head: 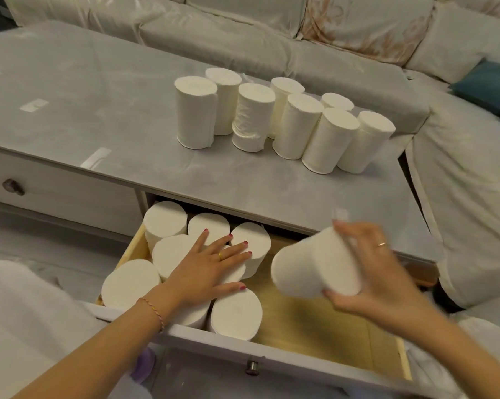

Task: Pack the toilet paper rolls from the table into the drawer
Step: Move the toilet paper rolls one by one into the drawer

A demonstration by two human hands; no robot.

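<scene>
Several white toilet paper rolls (289, 122) stand upright in a cluster on the grey table (99, 110). Below its front edge the wooden drawer (315, 321) is pulled out, with several rolls (168, 223) standing packed in its left half. My left hand (211, 266) lies flat, fingers spread, on top of those packed rolls. My right hand (372, 269) holds one roll (315, 266) tilted on its side above the bare right half of the drawer.
A pale sofa (358, 30) wraps around the back and right of the table, with a teal cushion (490, 84) on it. A closed drawer with a dark knob (12, 187) is at the left. The open drawer's front panel has a knob (253, 367).
</scene>
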